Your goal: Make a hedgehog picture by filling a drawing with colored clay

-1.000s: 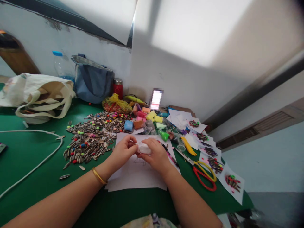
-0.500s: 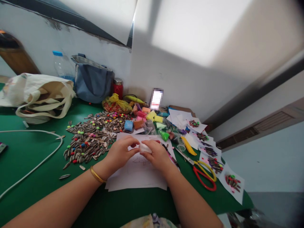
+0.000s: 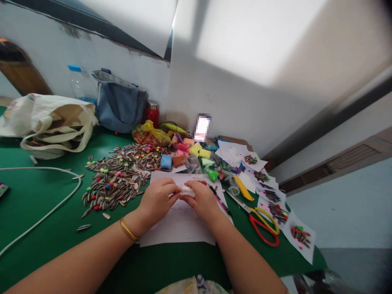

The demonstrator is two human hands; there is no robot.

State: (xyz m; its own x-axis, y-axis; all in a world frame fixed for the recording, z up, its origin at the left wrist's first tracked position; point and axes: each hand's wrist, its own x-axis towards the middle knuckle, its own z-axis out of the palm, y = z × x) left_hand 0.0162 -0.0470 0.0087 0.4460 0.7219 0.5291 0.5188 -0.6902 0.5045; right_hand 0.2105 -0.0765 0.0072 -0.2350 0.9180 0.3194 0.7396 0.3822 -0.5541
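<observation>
Hands drawn closer | left hand (image 3: 157, 199), right hand (image 3: 200, 199) pinching white lump (image 3: 187, 191), perhaps clay | green table (image 3: 36, 196), white walls

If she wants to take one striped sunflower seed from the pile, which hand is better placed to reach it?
Probably the left hand. The pile of striped sunflower seeds lies on its side of the green table, close to it. The right hand is farther away and would have to cross over; both pinch the small white lump.
</observation>
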